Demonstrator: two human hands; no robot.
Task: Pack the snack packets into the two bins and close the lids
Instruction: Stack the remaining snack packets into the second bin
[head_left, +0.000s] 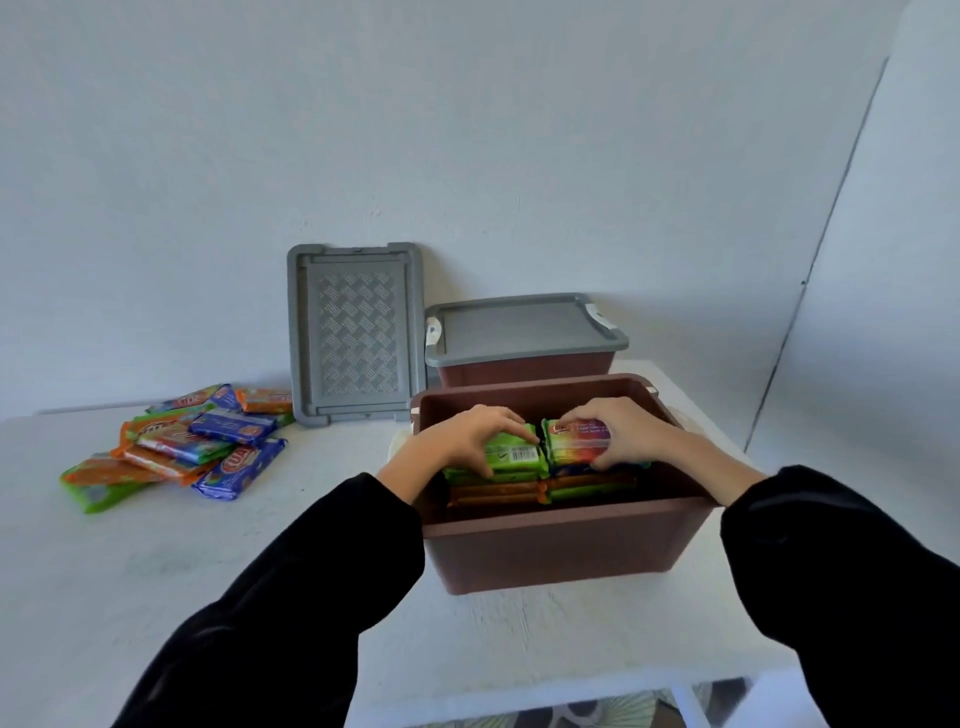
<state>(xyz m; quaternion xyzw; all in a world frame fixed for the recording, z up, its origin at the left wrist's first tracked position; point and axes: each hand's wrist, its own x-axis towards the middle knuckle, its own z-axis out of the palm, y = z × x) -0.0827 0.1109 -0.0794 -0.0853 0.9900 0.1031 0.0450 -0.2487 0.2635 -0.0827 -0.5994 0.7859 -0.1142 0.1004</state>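
Observation:
An open brown bin (561, 545) stands in front of me on the white table, with several snack packets stacked inside. My left hand (467, 436) grips a green packet (517, 454) on top of the left stack. My right hand (631, 434) grips a green and purple packet (576, 441) on top of the right stack. The two packets touch end to end. Behind it stands a second brown bin (524, 371) with its grey lid (519, 327) on. A loose grey lid (357, 332) leans upright against the wall.
A heap of several blue, orange and green snack packets (182, 441) lies on the white table (260, 545) at the left. The wall runs close behind the bins. The table's front edge shows at the bottom, patterned floor below it.

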